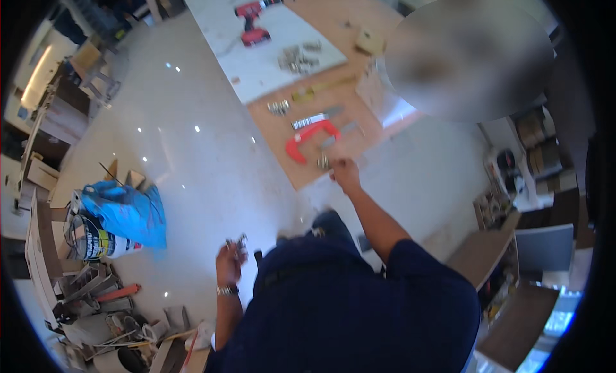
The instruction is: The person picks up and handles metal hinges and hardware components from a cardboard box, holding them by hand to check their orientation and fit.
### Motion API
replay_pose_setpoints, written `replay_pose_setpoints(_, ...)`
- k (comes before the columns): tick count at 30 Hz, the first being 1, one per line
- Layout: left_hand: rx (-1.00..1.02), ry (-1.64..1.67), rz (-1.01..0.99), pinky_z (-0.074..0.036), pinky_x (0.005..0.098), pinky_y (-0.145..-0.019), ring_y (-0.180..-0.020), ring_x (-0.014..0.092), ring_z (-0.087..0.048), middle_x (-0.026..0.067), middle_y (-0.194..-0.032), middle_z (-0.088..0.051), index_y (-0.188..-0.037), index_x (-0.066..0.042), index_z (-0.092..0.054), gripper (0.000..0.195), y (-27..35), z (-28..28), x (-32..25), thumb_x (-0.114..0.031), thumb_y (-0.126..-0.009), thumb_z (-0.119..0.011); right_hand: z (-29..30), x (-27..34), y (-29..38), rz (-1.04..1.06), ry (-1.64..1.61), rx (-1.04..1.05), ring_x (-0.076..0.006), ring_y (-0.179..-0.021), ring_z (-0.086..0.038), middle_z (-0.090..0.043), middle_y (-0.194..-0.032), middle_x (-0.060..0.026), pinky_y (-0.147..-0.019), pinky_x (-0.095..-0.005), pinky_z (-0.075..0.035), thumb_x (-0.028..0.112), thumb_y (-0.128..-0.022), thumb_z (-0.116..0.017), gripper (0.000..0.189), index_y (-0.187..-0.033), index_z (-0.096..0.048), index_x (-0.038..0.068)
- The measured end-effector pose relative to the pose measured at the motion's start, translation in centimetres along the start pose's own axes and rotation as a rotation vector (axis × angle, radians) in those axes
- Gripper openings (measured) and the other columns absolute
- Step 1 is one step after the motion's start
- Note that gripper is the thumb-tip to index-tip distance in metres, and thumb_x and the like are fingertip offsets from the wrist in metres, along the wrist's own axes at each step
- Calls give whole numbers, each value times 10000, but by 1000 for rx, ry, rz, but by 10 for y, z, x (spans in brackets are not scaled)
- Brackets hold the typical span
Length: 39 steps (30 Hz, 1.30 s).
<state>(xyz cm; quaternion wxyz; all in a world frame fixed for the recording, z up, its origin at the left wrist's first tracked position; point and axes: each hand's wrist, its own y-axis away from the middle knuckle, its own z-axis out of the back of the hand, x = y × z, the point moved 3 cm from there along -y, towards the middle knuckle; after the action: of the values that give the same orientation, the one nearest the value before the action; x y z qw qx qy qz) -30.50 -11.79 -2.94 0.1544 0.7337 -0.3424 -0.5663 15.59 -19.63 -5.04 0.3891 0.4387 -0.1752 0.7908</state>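
My left hand (228,265), with a metal-banded watch at the wrist, is held low to the left, gripping metal hinges (237,246). My right hand (345,173) reaches over the near end of the wooden board (284,151). Its fingers are bent beside a small metal fitting (323,162), and blur hides whether they hold anything. Just beyond lie a red C-shaped tool (308,136) and a shiny ribbed metal piece (309,121). Another metal fitting (279,106) rests near the board's left edge.
A white panel (221,31) carries a red cordless drill (252,19) and a pile of metal hinges (298,59). A yellow tool (303,93) lies nearer. On the floor left stand a blue bag (127,209) and a bucket (91,238). Scrap (115,320) is heaped lower left.
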Motion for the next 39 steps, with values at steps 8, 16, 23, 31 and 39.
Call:
replay_pose_setpoints(8, 111, -47, 57, -531, 283, -604, -705, 184, -666, 140, -945, -687, -1045, -51, -559, 221, -19, -67, -44, -257, -972, -591, 5, 14, 15, -304, -261, -1, -185, -623, -650, -658, -778, -115, -566, -317, -521, 143, -863, -652, 219, -985, -640, -39)
replay_pose_setpoints(16, 161, -223, 135, -514, 292, -582, -672, 185, -654, 142, -899, -685, -1032, -51, -546, 322, -45, -124, -48, -369, -980, -560, 15, 63, 15, 77, 232, 100, -326, -990, -606, -613, -1032, -147, -833, -413, -496, 259, -806, -719, 383, -1105, -610, 46)
replay_pose_setpoints(23, 268, -209, 216, -535, 334, -699, -757, 196, -648, 152, -948, -662, -1079, -27, -532, 353, -77, -190, -48, -361, -972, -582, 4, 69, 2, 173, 327, 260, -379, -1017, -594, -577, -1105, -198, -851, -444, -503, 249, -788, -734, 432, -1134, -585, 36)
replay_pose_setpoints(31, 287, -222, 150, -562, 339, -786, -903, 234, -671, 158, -1021, -655, -1084, 21, -529, 279, -143, -269, -48, -233, -980, -582, 4, 60, -3, 121, 215, 365, -366, -995, -607, -603, -1041, -183, -841, -449, -503, 191, -772, -725, 339, -1036, -610, 12)
replay_pose_setpoints(39, 272, -171, 48, -569, 282, -793, -948, 207, -677, 139, -1050, -672, -1076, 22, -560, 219, -179, -292, -62, -179, -992, -551, 3, 64, 4, 12, 291, 348, -341, -979, -624, -628, -985, -141, -804, -433, -509, 273, -766, -745, 364, -1022, -627, 43)
